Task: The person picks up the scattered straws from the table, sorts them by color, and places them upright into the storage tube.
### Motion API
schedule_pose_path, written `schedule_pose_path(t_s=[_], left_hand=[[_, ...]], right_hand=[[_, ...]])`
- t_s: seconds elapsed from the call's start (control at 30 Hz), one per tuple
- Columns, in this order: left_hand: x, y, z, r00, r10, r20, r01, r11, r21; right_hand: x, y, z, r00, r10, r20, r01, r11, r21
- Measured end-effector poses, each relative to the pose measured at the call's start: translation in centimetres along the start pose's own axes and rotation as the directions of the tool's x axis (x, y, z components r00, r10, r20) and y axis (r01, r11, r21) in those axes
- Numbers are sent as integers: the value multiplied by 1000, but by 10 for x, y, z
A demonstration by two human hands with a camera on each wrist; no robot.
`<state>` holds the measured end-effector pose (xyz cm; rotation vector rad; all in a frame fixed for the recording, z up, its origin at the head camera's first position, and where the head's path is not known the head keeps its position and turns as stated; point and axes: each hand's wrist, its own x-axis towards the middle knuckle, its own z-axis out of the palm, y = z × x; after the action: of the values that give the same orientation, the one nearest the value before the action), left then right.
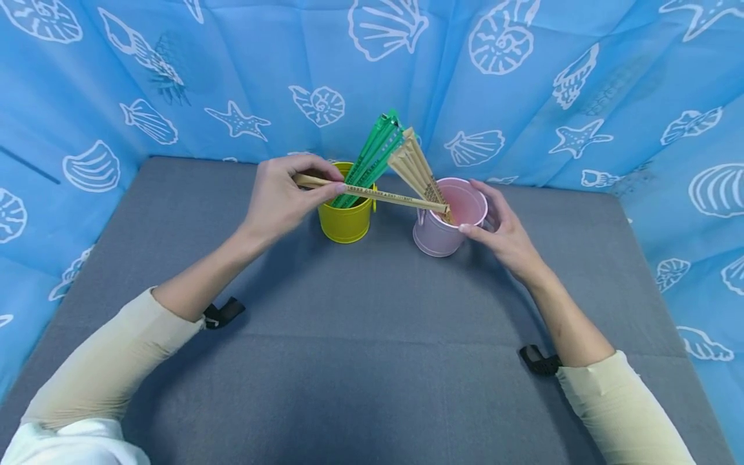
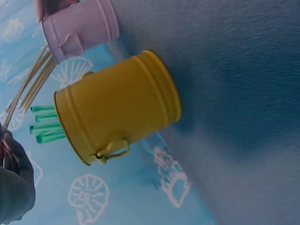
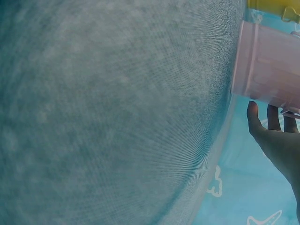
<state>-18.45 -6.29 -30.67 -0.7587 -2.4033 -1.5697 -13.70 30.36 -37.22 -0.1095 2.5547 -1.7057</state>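
Note:
My left hand (image 1: 287,194) pinches one end of a long tan stick (image 1: 401,199) with printed lettering, perhaps wrapped chopsticks. It lies nearly level across the front of the yellow bucket's (image 1: 345,226) opening, and its far end is over the left of the pink bucket's (image 1: 436,237) mouth. Several similar tan sticks (image 1: 415,165) lean out of the pink bucket to the left. Green wrapped sticks (image 1: 372,152) stand slanted in the yellow bucket. On the pink bucket's right side, my right hand (image 1: 506,232) holds the rim, thumb in front and fingers behind.
Grey cloth (image 1: 372,374) covers the table. Behind and at both sides hangs a blue curtain (image 1: 244,58) with white shell prints. Both buckets stand near the table's back edge, a short gap between them. A black strap (image 1: 540,360) sits at each wrist.

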Motion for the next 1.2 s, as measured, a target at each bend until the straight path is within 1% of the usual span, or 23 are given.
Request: schedule_pose_path(t_s=[0.07, 0.17, 0.27, 0.37, 0.47, 0.57, 0.67, 0.77, 0.93, 1.03, 1.1, 1.2], left_hand=[[6, 0, 4, 1000, 5, 24, -5, 1000, 9], [12, 2, 10, 998, 30, 61, -32, 999, 22], [15, 3, 14, 995, 65, 74, -67, 997, 26], [19, 4, 20, 995, 71, 71, -73, 997, 19], [23, 5, 26, 995, 64, 71, -66, 998, 14], [27, 5, 35, 995, 60, 85, -60, 998, 2], [31, 6, 43, 993, 39, 110, -36, 999, -34], [34, 7, 50, 989, 1, 151, 11, 997, -81], [37, 9, 57, 974, -58, 218, 95, 982, -165], [40, 9, 62, 968, -76, 239, 126, 971, -202], [41, 8, 67, 965, -93, 244, 145, 967, -207], [41, 5, 76, 961, -116, 250, 166, 967, -191]], right_hand=[[0, 0, 0, 1000, -1, -4, 1, 1000, -1], [0, 0, 0, 1000, -17, -9, 18, 1000, 8], [0, -1, 1, 999, -28, -16, 28, 1000, 13], [0, -2, 1, 999, -27, -19, 27, 1000, 11], [0, -2, 1, 1000, -22, -18, 22, 1000, 4], [0, -1, 1, 1000, -15, -15, 15, 1000, -6], [0, -1, 1, 1000, -6, -15, 5, 1000, -13], [0, 0, 1, 1000, -3, -13, 2, 1000, -14], [1, 0, 1, 1000, -7, -6, 7, 1000, -10], [1, 1, 1, 1000, -5, -12, 4, 1000, -14], [1, 0, 0, 1000, -6, -17, 6, 1000, -13], [1, 1, 0, 1000, -5, -15, 5, 1000, -9]])
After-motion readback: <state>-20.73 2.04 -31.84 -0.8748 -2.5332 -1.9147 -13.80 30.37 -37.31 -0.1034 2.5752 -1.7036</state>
